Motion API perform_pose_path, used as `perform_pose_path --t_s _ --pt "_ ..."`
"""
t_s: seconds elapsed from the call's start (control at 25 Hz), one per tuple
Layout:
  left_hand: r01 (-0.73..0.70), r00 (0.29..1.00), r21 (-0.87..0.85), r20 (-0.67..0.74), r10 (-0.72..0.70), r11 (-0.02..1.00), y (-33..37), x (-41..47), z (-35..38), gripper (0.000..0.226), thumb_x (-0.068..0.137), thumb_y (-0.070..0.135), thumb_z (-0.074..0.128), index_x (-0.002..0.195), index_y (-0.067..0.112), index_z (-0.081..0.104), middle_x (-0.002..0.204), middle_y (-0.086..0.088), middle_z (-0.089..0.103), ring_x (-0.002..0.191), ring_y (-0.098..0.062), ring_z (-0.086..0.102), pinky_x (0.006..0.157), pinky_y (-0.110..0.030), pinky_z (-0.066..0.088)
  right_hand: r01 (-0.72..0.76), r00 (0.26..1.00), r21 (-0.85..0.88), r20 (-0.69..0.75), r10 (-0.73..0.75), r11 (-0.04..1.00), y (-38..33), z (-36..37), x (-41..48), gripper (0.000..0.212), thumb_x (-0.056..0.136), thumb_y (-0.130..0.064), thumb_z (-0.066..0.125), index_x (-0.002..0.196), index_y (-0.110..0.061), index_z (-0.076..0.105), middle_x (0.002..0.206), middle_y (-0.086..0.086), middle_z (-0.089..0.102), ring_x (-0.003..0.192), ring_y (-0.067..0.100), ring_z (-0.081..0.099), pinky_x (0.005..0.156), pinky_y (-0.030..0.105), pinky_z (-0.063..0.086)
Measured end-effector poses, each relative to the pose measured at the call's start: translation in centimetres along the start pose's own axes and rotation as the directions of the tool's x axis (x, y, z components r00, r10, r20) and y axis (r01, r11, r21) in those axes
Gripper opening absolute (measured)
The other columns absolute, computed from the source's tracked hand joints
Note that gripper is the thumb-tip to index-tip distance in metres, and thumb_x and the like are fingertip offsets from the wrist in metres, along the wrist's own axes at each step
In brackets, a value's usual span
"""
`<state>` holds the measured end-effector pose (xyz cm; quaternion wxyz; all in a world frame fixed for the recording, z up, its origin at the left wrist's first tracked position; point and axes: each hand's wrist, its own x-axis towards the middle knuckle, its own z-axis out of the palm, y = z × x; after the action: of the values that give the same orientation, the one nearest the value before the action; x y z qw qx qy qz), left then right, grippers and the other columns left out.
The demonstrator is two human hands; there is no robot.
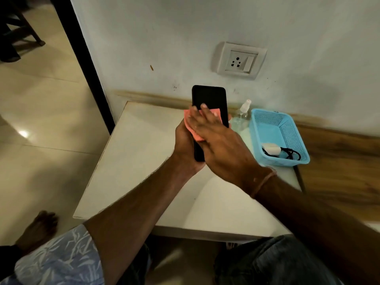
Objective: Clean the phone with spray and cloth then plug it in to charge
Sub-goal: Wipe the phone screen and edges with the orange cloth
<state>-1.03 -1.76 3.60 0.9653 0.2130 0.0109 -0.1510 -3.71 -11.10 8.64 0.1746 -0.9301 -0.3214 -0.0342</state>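
My left hand (185,145) grips a black phone (208,97) upright above the white table (131,161), screen facing me. My right hand (220,140) lies flat over the screen's lower half and presses a pink cloth (190,124) against it; most of the cloth is hidden under the fingers. A clear spray bottle (243,112) with a white nozzle stands on the table just right of the phone. A white charger (271,150) with a black cable (292,154) lies in a blue basket (267,120). The wall socket (239,60) is above the phone.
The table stands against a white wall with a wooden strip (339,145) to the right. A dark door frame (82,58) runs down the left, with tiled floor (41,120) beyond. My bare foot (39,227) rests on the floor by the table's near left corner.
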Motion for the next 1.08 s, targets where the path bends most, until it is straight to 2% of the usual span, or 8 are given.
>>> perform_pose_path --t_s 0.08,0.24,0.44,0.56,0.68,0.8,0.92,1.08 --pt "0.059 0.997 0.037 0.042 -0.060 0.998 0.5 -0.2 0.1 0.073 0.103 0.058 0.028 0.154 0.006 0.033 0.122 -0.014 0.053 0.104 -0.028 0.057 0.092 -0.038 0.047 0.050 0.998 -0.004 0.027 -0.050 0.999 0.1 0.3 -1.5 0.059 0.097 -0.004 0.042 0.152 -0.016 0.023 0.161 -0.002 0.016 0.150 0.012 0.001 0.123 0.034 0.009" --pt "0.126 0.988 0.068 0.077 -0.132 0.990 0.9 -0.5 0.1 0.079 0.100 0.064 0.022 0.148 0.003 0.036 0.114 -0.011 0.055 0.095 -0.025 0.054 0.080 -0.034 0.054 0.145 0.989 -0.031 0.028 -0.144 0.989 0.8 1.0 -4.7 0.055 0.097 -0.005 0.046 0.149 -0.009 0.028 0.159 0.003 0.022 0.150 0.018 0.008 0.121 0.041 0.020" --pt "0.072 0.997 0.011 0.018 -0.073 0.997 0.6 -0.2 0.0 0.079 0.100 0.062 0.036 0.143 -0.004 0.047 0.114 -0.017 0.060 0.095 -0.028 0.058 0.089 -0.039 0.047 0.188 0.981 -0.127 0.066 -0.181 0.974 2.3 1.2 -6.7 0.060 0.090 0.001 0.044 0.148 -0.006 0.032 0.157 0.008 0.027 0.149 0.025 0.015 0.117 0.047 0.027" --pt "0.042 0.999 0.001 0.000 -0.042 0.999 0.4 0.1 -0.3 0.073 0.100 0.061 0.037 0.140 0.002 0.054 0.119 -0.019 0.062 0.103 -0.030 0.061 0.096 -0.041 0.048 0.063 0.996 -0.165 -0.045 -0.071 0.984 3.1 0.7 -5.7 0.054 0.096 -0.001 0.046 0.148 -0.006 0.032 0.156 0.009 0.028 0.148 0.025 0.016 0.118 0.043 0.026" --pt "0.038 0.999 0.003 -0.015 -0.038 0.999 0.3 0.3 -0.6 0.064 0.101 0.058 0.042 0.139 0.009 0.058 0.129 -0.016 0.064 0.116 -0.031 0.063 0.110 -0.044 0.044 -0.103 0.990 -0.143 -0.107 0.088 0.984 3.5 -0.2 -1.9 0.052 0.104 -0.020 0.036 0.153 -0.012 0.020 0.161 0.004 0.016 0.150 0.018 0.006 0.123 0.037 0.012" --pt "0.051 0.998 -0.016 -0.026 -0.051 0.999 -0.1 0.3 -0.5 0.053 0.101 0.054 0.048 0.132 0.015 0.066 0.123 -0.012 0.069 0.113 -0.028 0.067 0.105 -0.041 0.048 -0.213 0.973 -0.117 -0.117 0.199 0.970 4.0 -1.2 3.8 0.053 0.105 -0.028 0.027 0.154 -0.012 0.013 0.162 0.006 0.008 0.150 0.021 0.000 0.123 0.039 0.005" --pt "0.029 0.999 -0.020 -0.043 -0.030 0.999 -0.2 0.3 -0.6 0.051 0.100 0.052 0.051 0.135 0.016 0.064 0.123 -0.011 0.069 0.113 -0.028 0.065 0.103 -0.042 0.050 -0.197 0.978 -0.118 -0.090 0.187 0.973 4.1 -1.3 6.9 0.053 0.105 -0.030 0.024 0.154 -0.012 0.012 0.163 0.007 0.004 0.150 0.022 -0.005 0.123 0.042 0.003" --pt "0.023 1.000 -0.054 0.000 -0.023 0.998 -0.3 0.2 -0.4 0.051 0.104 0.047 0.045 0.142 0.015 0.057 0.143 -0.009 0.057 0.133 -0.026 0.053 0.114 -0.040 0.040 -0.085 0.994 -0.084 -0.075 0.079 0.993 3.5 0.2 4.7 0.054 0.105 -0.030 0.025 0.155 -0.016 0.006 0.163 0.003 -0.001 0.150 0.018 -0.008 0.123 0.041 0.001"
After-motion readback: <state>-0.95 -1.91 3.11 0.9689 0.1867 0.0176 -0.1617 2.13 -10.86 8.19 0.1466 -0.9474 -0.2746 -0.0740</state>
